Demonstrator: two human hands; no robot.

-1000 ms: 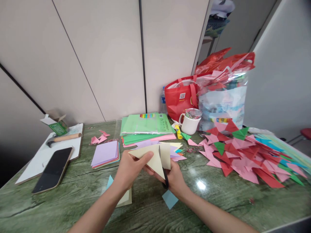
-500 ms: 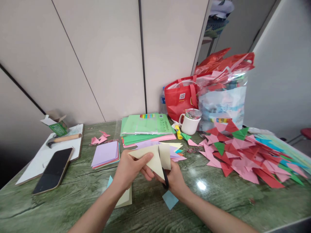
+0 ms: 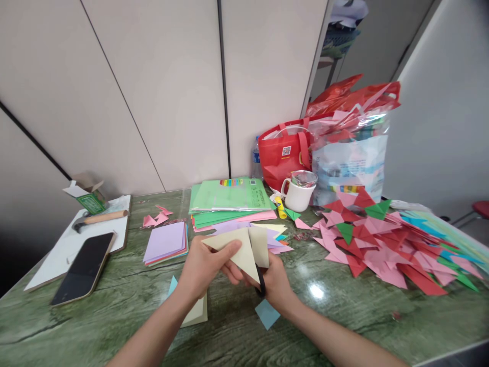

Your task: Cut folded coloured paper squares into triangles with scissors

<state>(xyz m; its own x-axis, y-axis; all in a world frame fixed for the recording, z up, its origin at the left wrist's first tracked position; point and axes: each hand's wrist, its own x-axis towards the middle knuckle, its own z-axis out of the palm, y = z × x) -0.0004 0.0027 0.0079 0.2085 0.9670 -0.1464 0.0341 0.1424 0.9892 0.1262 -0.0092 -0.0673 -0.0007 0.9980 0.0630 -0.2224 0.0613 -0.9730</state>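
My left hand (image 3: 202,267) pinches a cream sheet of paper (image 3: 239,250) above the green table (image 3: 114,326). My right hand (image 3: 277,285) grips black-handled scissors (image 3: 260,283) whose blades run up into the sheet, and a cut splits it into a triangle on the left and a strip on the right. Below my hands lie a blue paper scrap (image 3: 266,313) and a cream piece (image 3: 196,312).
A stack of square coloured sheets (image 3: 166,242), a pack of green paper (image 3: 229,201), a white mug (image 3: 300,192), a glue stick (image 3: 280,208), a red bag (image 3: 284,155), a clear plastic bag (image 3: 349,153). A heap of folded triangles (image 3: 382,244) at right. Phone (image 3: 84,267), hammer (image 3: 99,219) at left.
Almost nothing has moved; the hands hold the same pose with the scissors in the cream sheet, and the view shifts only slightly.
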